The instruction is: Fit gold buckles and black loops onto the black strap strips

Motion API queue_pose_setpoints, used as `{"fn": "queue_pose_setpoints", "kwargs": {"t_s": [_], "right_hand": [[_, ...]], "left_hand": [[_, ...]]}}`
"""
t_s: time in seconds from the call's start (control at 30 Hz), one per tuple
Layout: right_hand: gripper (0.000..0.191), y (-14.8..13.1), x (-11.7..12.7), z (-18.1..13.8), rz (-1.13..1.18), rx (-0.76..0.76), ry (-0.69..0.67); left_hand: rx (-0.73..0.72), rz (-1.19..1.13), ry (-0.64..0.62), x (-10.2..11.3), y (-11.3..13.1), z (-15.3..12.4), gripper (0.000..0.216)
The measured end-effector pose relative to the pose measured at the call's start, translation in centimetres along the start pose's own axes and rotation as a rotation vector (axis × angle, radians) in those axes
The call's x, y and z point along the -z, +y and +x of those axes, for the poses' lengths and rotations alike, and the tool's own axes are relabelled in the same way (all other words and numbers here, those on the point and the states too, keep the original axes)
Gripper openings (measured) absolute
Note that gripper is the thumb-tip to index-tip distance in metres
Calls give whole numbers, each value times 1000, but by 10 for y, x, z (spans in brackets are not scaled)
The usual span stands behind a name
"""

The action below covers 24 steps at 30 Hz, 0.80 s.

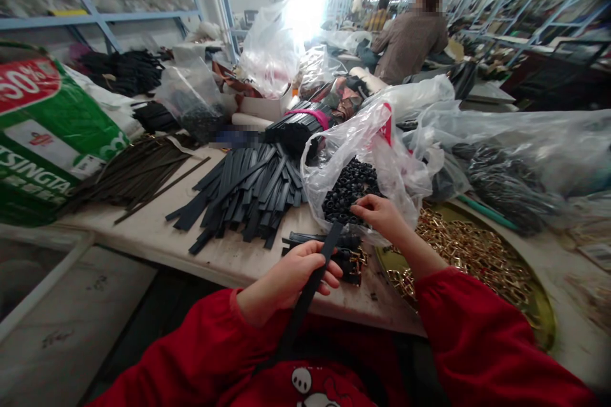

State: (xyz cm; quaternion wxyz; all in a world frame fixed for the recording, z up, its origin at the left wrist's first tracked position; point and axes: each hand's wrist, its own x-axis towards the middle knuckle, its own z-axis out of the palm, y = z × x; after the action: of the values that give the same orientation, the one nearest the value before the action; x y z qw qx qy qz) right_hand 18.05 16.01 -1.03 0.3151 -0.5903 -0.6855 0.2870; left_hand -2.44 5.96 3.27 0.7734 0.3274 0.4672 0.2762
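Observation:
My left hand [303, 273] is closed around a dark strap [308, 296], its upper end sticking up past my fingers and its lower end hanging toward my lap. At the mouth of a clear plastic bag [405, 172], my right hand [384, 219] has thumb and fingers pinched together. Small black loops [351, 187] fill that bag beside my fingertips; whether one is between them is hidden. Below lie finished-looking black straps with gold buckles [354, 264]. A loose pile of dark straps [243, 191] spreads to the left of the bag.
A round gold tray [544, 311] full of gold buckles [468, 248] stands at the right. Brown strips [138, 168] and a green printed bag [57, 133] are at the left. Behind are a strap bundle with a pink tie [310, 117] and plastic bags. A person [410, 41] sits farther back.

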Motion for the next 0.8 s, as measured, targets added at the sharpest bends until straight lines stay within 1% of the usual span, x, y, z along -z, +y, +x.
{"fn": "queue_pose_setpoints", "kwargs": {"t_s": [0.1,0.17,0.23,0.33,0.43,0.53,0.63,0.7,0.73,0.8], "right_hand": [[29,-19,1,-31,541,-195,-74],[33,-29,-1,-51,788,-305,-96],[36,-35,-4,-67,953,-376,-122],[30,-37,-8,-82,1079,-406,-154],[25,-37,-7,-91,1046,-386,-149],[24,-40,-6,-100,868,-283,-187],[21,-48,-8,-111,683,-180,-322],[16,-52,-10,-118,535,-123,-378],[14,-53,-9,-121,446,-87,-373],[11,-52,-6,-124,280,-18,-315]], "left_hand": [[-16,6,-28,-4,-3,-3,20],[-35,29,-61,-6,-5,-5,18],[-72,95,-77,-9,-9,-7,18],[-177,303,-30,-9,-14,-8,22],[-280,553,25,-5,-19,-10,23],[-296,756,25,0,-19,-15,23],[-248,894,-23,1,-17,-20,24],[-244,965,-59,1,-15,-23,26],[-245,996,-86,2,-14,-25,26],[-246,1076,-120,8,-10,-29,25]]}}
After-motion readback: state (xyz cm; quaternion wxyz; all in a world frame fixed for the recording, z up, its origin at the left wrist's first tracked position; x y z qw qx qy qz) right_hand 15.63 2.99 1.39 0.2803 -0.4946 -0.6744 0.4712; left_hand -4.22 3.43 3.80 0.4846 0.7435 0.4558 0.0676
